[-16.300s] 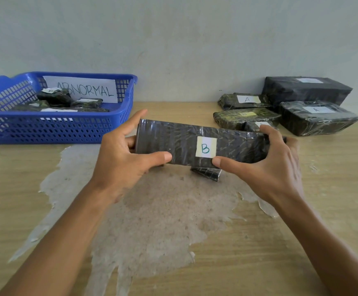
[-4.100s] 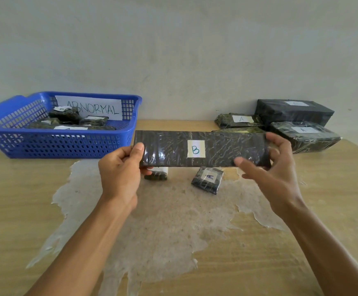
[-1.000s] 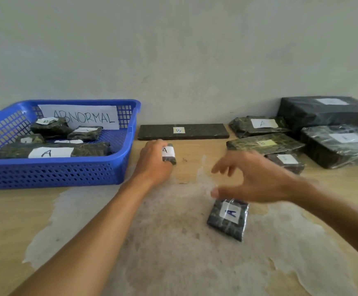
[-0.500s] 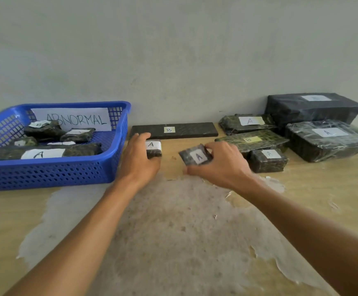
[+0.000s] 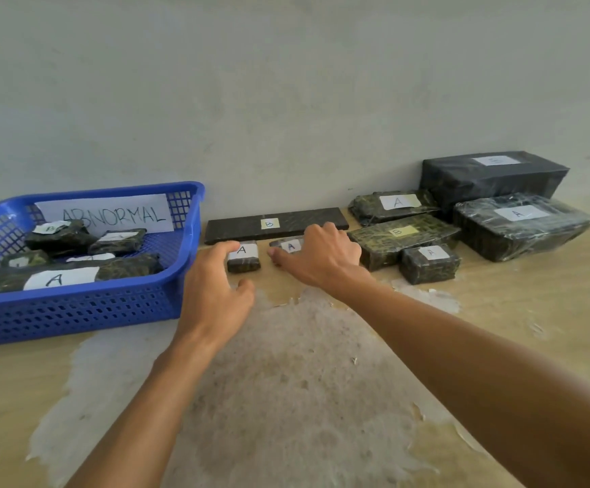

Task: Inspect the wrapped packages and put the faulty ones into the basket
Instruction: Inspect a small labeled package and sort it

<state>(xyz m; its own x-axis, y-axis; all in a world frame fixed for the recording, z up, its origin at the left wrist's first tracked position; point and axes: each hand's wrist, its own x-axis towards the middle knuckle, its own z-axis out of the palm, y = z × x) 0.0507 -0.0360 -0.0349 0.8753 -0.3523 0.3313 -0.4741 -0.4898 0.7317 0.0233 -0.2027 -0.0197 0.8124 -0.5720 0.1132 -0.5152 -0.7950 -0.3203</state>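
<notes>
The tabletop (image 5: 518,311) is pale wood grain, butted against a plain grey-white wall (image 5: 286,100). A big ragged patch (image 5: 286,399) where the top layer has peeled off spreads from the middle toward 6 o'clock, rough and speckled, its edges curling.

At 9 o'clock sits the blue basket (image 5: 75,311), a paper sign (image 5: 110,214) reading ABNORMAL leaning inside its back wall. Several dark wrapped packages lie in it, the front one (image 5: 65,276) long, labelled A.

Along the wall at 12 o'clock lies a flat long package (image 5: 276,225) marked B. Just in front of it are two small ones marked A. The left hand (image 5: 216,294) has its grip spread and relaxed, fingertips touching the left side of the first small package (image 5: 243,258), which lies on the wood. The right hand (image 5: 318,255) covers the other small package (image 5: 288,245) with fingers curved over it; whether that grip pinches or only rests I cannot tell.

Toward 2 o'clock the rest are grouped: a flat A package (image 5: 392,206), a B package (image 5: 402,236), a small A block (image 5: 429,264), a large clear-wrapped A box (image 5: 518,227) and a black box (image 5: 490,177) against the wall
</notes>
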